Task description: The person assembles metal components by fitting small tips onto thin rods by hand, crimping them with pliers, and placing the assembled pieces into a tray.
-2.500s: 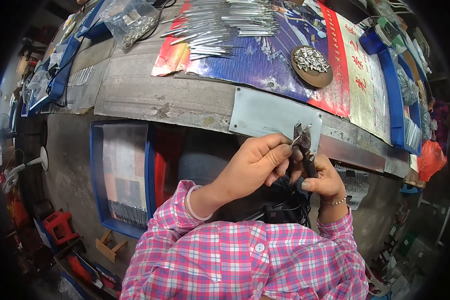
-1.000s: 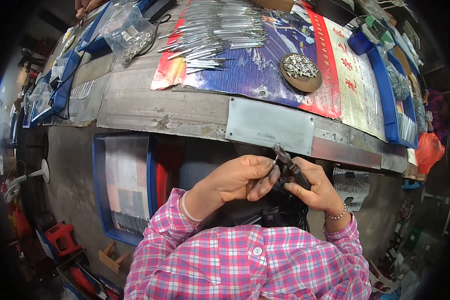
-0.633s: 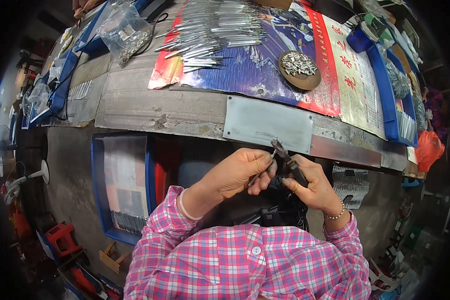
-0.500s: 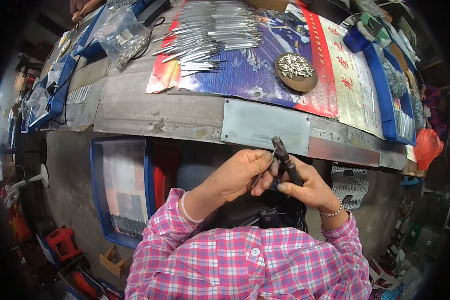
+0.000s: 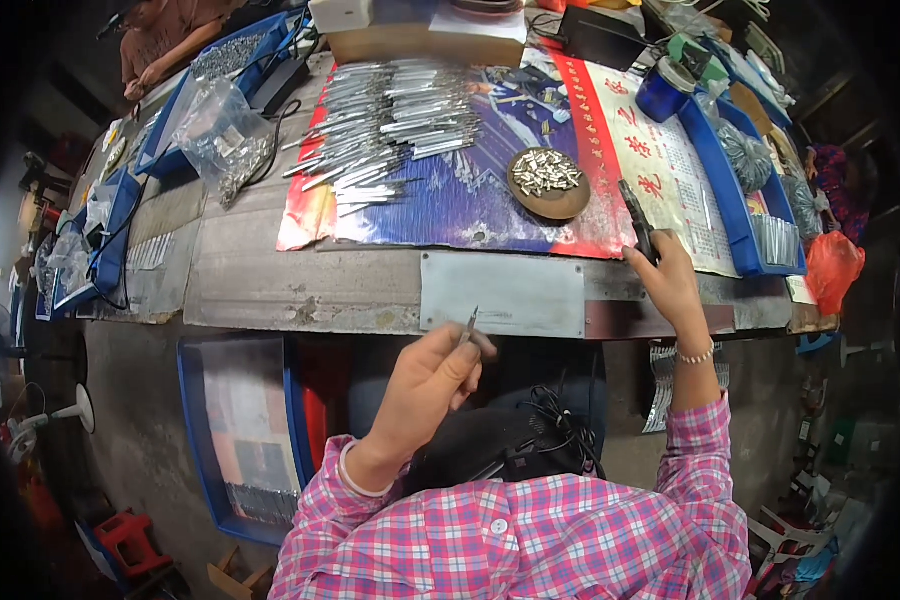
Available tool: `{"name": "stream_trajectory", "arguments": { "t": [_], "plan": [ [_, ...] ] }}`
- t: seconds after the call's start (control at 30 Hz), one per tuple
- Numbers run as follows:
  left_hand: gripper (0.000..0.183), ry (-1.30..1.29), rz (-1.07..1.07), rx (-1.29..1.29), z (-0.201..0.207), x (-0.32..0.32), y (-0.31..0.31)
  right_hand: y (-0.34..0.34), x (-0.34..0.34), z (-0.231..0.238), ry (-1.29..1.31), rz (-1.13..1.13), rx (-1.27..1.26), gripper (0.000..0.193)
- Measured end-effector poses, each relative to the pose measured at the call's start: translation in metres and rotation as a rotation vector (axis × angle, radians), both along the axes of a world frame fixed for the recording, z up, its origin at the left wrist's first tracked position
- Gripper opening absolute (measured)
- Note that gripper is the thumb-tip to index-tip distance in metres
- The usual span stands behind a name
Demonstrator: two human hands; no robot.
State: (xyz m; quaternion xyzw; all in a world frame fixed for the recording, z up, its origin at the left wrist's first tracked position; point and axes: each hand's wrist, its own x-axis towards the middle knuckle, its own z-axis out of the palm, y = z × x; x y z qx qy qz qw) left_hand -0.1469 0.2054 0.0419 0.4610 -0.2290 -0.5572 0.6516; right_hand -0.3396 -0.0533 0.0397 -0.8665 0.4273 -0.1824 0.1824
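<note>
My left hand (image 5: 420, 390) is closed above the bench's front edge, pinching a slim pointed metal rod (image 5: 472, 322) with its dark tip upward. Most of the rod is hidden by the fingers. Behind the tip lies a pale metal plate (image 5: 530, 290) fixed to the bench edge. Farther right and forward, my right hand (image 5: 673, 285) grips dark-handled pliers (image 5: 636, 214) over the edge of a printed poster sheet (image 5: 430, 225). To the left of the pliers stands a round brown dish (image 5: 562, 208) of small silvery cylinders (image 5: 548, 170). Many slim silver rods (image 5: 390, 120) lie heaped on the poster.
Along the right side runs a blue tray (image 5: 722, 190) with bagged parts, beside a blue jar (image 5: 665, 92) and a red bag (image 5: 832, 272). Blue bins (image 5: 165, 140) stand at the left. Below the bench is a blue-rimmed tray (image 5: 192, 420). Another person (image 5: 165, 50) sits at the far left.
My hands have parted. The right hand has carried the pliers forward and right over the poster; the left has drawn left and down, keeping the rod. The view has tilted slightly.
</note>
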Motion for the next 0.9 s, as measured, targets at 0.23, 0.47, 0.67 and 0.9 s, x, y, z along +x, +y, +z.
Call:
{"name": "stream_trajectory", "arguments": {
  "t": [0.23, 0.47, 0.67, 0.9],
  "plan": [
    [0.025, -0.339, -0.061, 0.029, 0.0, -0.001, 0.004, -0.045, 0.012, -0.036, 0.253, -0.059, -0.273, 0.032],
    [0.034, 0.073, -0.284, -0.074, -0.003, -0.008, -0.008, 0.042, 0.041, 0.009, -0.413, 0.262, 0.11, 0.021],
    [0.035, 0.407, -0.358, -0.08, -0.011, -0.021, -0.012, 0.112, 0.051, 0.005, -0.784, 0.534, 1.499, 0.01],
    [0.033, 0.435, -0.363, -0.037, -0.014, -0.019, -0.005, 0.119, 0.05, -0.008, -0.907, 0.577, 1.549, 0.009]
  ]
}}
